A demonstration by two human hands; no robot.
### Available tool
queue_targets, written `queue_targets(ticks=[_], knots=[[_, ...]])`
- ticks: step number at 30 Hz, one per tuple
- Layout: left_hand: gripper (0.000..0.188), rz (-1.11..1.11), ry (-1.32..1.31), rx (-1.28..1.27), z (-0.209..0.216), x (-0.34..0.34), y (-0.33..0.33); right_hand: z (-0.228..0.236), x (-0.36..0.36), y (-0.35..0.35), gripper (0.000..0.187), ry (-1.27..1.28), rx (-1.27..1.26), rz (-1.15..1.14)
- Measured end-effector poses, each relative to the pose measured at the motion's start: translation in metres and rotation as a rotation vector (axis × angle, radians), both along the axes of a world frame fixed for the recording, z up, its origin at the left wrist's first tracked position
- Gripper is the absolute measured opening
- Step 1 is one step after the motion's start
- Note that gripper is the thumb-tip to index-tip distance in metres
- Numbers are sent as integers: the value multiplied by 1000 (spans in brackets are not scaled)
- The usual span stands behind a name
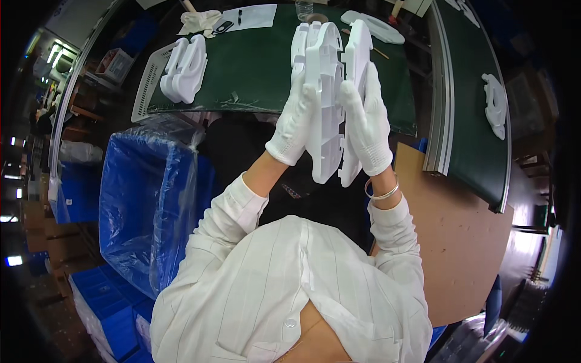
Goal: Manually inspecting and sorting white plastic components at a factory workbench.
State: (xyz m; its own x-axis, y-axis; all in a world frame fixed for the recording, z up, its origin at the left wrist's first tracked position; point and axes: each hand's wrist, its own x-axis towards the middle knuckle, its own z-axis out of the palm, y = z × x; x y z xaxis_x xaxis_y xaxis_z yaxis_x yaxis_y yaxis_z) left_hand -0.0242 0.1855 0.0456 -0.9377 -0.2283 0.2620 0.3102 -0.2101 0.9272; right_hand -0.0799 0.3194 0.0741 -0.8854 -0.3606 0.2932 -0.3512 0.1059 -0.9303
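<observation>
Both my hands wear white knit gloves and are raised in front of me. My left hand (294, 118) grips a white moulded plastic part (325, 121) with ribbed compartments along its inner side. Against my right hand (368, 124) stands a second, thinner white plastic part (358, 48), held upright. The two parts face each other, close together with a narrow gap between them. Farther left of the held part, another white piece (298, 45) shows at its back; I cannot tell whether it is separate.
A white basket (145, 91) with white plastic parts (184, 69) sits left on the green table (254, 72). Farther back lie paper (257, 17), a cloth (200, 22) and another white part (374, 27). A conveyor (469, 121) runs along the right; a lined blue bin (145, 206) stands left.
</observation>
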Motion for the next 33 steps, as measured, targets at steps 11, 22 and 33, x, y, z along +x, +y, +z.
queue_targets(ticks=[11,22,33], knots=[[62,-12,-69,193,-17,-10,-9,-26,-11,-30,63,125,54,13],[53,63,-203,203,-40,-27,-17,-45,-32,-41,55,-60,-223,54],[53,89,-230,199,-46,-34,-13,-56,-39,-42,57,-5,-131,-7]])
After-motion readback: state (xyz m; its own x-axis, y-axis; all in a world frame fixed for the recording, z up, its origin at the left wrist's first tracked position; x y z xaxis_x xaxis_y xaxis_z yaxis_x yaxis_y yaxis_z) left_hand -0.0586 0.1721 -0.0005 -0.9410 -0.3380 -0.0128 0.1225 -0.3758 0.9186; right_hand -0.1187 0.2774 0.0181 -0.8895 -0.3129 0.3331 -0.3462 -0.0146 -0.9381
